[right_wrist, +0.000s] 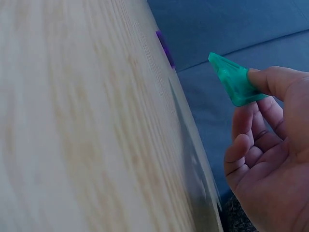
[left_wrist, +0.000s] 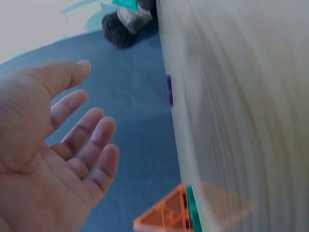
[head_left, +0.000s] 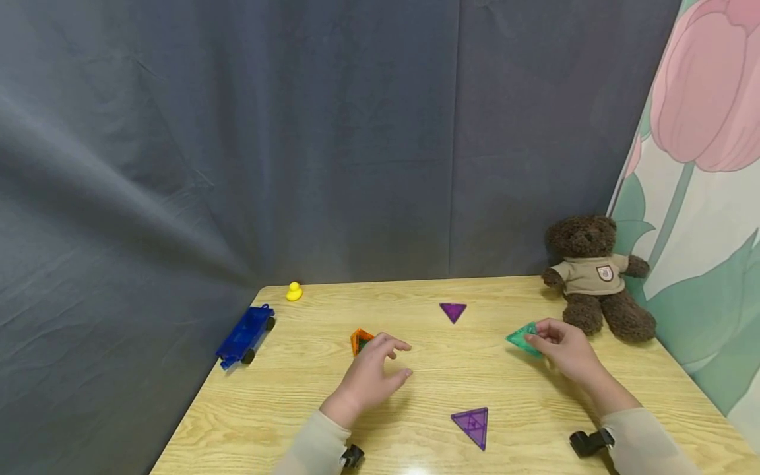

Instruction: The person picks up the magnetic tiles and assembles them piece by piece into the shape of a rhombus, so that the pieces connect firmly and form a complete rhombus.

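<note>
My right hand (head_left: 567, 349) pinches a green translucent triangular tile (head_left: 524, 339) between thumb and fingers, held above the table. In the right wrist view the same green tile (right_wrist: 234, 81) shows tilted, clear of the wood. My left hand (head_left: 374, 376) hovers with loosely bent fingers and holds nothing. Just behind it stands an orange tile piece (head_left: 359, 339), partly hidden by the hand; a green tile (left_wrist: 194, 209) touches it in the left wrist view. Flat on the table lie a purple triangular tile (head_left: 474, 425) near the front and another purple triangle (head_left: 454, 311) farther back.
A blue toy wagon (head_left: 246, 336) stands at the table's left edge, with a yellow rubber duck (head_left: 293, 291) at the back left corner. At the right sits a brown teddy bear (head_left: 594, 277). Behind the wooden table (head_left: 237, 422) hangs a dark grey curtain (head_left: 356, 145).
</note>
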